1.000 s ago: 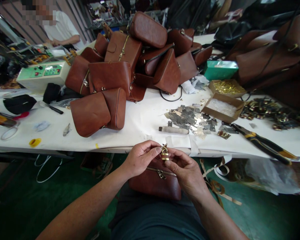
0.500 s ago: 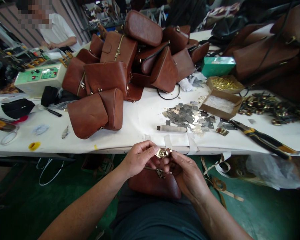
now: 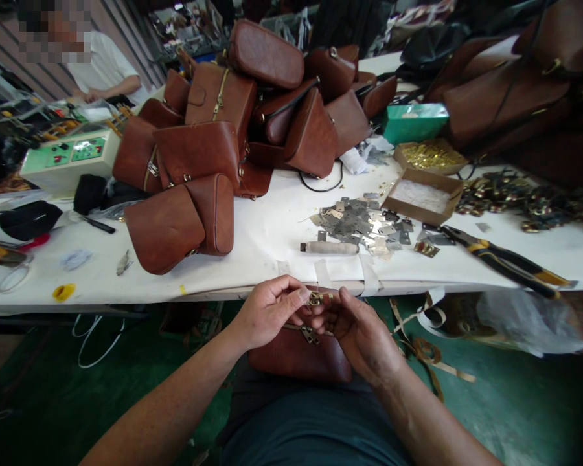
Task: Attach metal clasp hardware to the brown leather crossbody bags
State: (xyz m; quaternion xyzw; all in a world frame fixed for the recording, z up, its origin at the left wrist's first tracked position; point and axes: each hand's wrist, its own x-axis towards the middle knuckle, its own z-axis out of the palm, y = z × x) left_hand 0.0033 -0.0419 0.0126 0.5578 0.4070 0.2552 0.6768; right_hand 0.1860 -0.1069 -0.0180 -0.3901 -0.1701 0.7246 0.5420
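Observation:
In front of the table edge, my left hand (image 3: 272,312) pinches a small gold-coloured metal bag clasp (image 3: 315,298) between thumb and fingers. My right hand (image 3: 369,336) is closed at the clasp's other end, with its thumb beside a brass piece and its fingers curled underneath. Part of the clasp is hidden by the fingers. Below both hands, a brown leather bag (image 3: 298,356) with a zip lies on my lap.
Brown leather bags (image 3: 197,152) are piled on the white table (image 3: 267,226). Flat metal plates (image 3: 354,223), a wrapped rod (image 3: 330,248), small cardboard boxes (image 3: 398,208) and yellow-black pliers (image 3: 505,259) lie to the right. A person (image 3: 104,65) sits at the back left.
The clasp has been turned in my fingers and its plate shows less. My right thumb has lifted slightly. The whole view has shifted a little.

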